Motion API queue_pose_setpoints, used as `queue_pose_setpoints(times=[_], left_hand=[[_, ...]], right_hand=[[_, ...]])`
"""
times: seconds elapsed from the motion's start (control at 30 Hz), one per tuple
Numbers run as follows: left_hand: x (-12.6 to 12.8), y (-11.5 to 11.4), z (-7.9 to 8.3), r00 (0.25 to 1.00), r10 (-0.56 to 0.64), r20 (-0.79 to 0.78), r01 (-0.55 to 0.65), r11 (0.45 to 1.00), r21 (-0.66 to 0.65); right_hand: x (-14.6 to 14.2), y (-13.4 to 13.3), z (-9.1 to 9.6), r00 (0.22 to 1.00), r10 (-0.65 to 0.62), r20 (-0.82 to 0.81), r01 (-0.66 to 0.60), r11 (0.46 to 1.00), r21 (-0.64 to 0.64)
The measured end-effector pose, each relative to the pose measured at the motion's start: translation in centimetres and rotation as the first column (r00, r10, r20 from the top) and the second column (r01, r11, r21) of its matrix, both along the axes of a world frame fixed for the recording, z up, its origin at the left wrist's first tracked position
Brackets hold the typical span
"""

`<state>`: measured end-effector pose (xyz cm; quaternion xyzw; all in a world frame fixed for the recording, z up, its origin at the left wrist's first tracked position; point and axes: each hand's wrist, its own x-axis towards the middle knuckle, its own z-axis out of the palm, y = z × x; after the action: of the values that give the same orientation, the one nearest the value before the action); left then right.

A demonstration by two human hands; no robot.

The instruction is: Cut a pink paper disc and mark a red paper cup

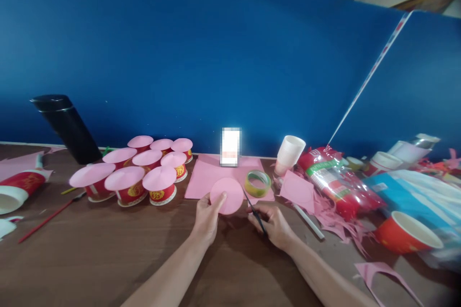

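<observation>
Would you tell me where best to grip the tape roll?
Probably by its near wall, from above: the tape roll lies flat on the pink sheet, hole up, so a thumb outside and a finger inside can pinch it.

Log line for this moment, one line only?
left hand: holds pink paper disc | right hand: holds scissors | nearby: tape roll, pink sheet

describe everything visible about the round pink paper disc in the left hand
The round pink paper disc is flat, plain and matte, thin like craft paper, with a smooth cut edge. It faces the camera just above the brown wooden table. The left hand pinches its lower left edge, thumb on its face. The dark scissors in the right hand point at its right edge; contact cannot be told.
</observation>
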<state>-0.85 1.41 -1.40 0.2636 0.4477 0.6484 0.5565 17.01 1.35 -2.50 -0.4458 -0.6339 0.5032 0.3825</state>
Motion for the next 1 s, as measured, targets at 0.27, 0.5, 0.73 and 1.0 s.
queue_pose_setpoints(times=[0.27, 0.5, 0.73, 1.0], left_hand=[[0.0, -0.3, 0.8, 0.999, -0.021, 0.032, 0.022, 1.0, -0.009], [-0.2, -0.1, 0.2, 0.994, -0.019, 0.11, 0.013, 0.998, 0.059], [-0.4, 0.3, -0.2, 0.987, 0.045, 0.153, -0.052, 0.998, 0.044], [-0.4, 0.7, -0.5, 0.977, 0.015, 0.214, -0.039, 0.994, 0.106]], right_hand=[[-0.3, 0.2, 1.2, 0.972, -0.069, -0.224, 0.072, 0.997, 0.005], [0.1, 0.1, 0.9, 0.981, 0.004, -0.194, 0.023, 0.99, 0.139], [0.1, -0.5, 1.1, 0.998, -0.023, -0.066, 0.037, 0.975, 0.22], [-0.6, -0.1, 0.6, 0.941, -0.232, 0.247, 0.126, 0.916, 0.38]])
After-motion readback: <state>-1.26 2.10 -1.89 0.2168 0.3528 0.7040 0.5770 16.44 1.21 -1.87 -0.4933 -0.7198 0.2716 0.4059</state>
